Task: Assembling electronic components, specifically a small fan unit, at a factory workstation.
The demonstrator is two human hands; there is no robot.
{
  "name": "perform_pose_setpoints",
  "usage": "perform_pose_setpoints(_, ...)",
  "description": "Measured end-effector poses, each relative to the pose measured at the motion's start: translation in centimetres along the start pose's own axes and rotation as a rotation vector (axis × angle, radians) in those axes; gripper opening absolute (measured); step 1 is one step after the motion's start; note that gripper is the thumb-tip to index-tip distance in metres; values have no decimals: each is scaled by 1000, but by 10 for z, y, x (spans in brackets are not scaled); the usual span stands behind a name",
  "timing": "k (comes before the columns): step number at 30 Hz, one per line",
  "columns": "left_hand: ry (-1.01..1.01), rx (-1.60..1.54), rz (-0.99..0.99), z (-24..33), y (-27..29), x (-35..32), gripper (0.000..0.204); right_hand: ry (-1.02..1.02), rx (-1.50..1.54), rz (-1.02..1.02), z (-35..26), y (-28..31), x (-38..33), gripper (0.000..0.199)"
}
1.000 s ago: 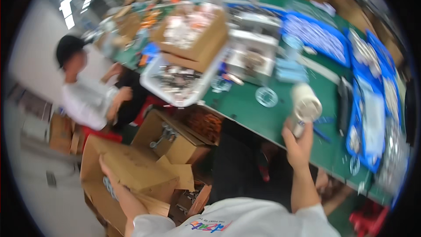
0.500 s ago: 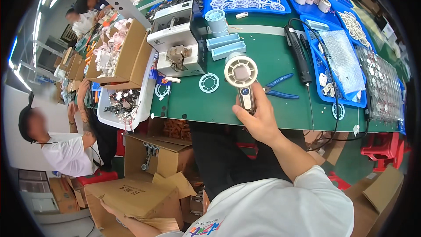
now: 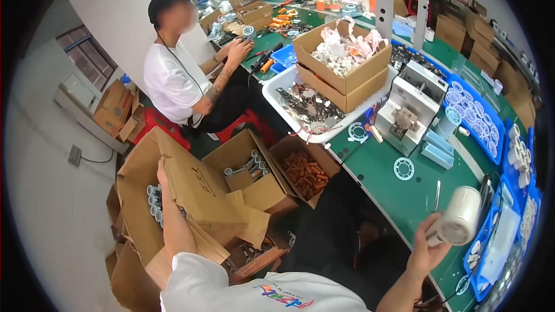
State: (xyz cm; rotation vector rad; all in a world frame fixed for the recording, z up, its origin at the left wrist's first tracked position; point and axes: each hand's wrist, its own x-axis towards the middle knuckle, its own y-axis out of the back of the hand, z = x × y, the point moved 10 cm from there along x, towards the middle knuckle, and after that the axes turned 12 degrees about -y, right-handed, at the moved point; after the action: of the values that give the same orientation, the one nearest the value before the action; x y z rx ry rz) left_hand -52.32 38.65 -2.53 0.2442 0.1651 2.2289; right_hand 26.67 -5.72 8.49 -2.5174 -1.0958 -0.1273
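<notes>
Green desk sweeping from 12 round to 4 o'clock! Down at 8 o'clock sits 1 big open cardboard carton. Left grip lies along its raised flap; how tightly those fingers close, I can't tell. Out at 4 o'clock, right grip is curled round the handle of 1 white handheld fan, held over the desk's near edge. Good handling here, I'd judge: firm fingers low on the handle, drum untouched, flap braced wide. And tucked inside the carton, small blue-grey round heads, clustered at 8 o'clock!
</notes>
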Motion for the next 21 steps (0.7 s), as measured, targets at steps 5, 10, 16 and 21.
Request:
perform_pose_setpoints(5,9,61,-22,1,4,7,79,-265,646,-219,-13,-18,7,66)
perform_pose_setpoints(10,37,85,-55,-5,-10,-3,80,-305,639,-207,-12,-11,-3,65)
perform_pose_setpoints(16,-26,-20,-61,-32,7,62,61,-77,48,249,-4,19,3,63)
perform_pose_setpoints(21,203,-439,-377,-28,-63,-4,48,-428,167,79,29,-4,29,49)
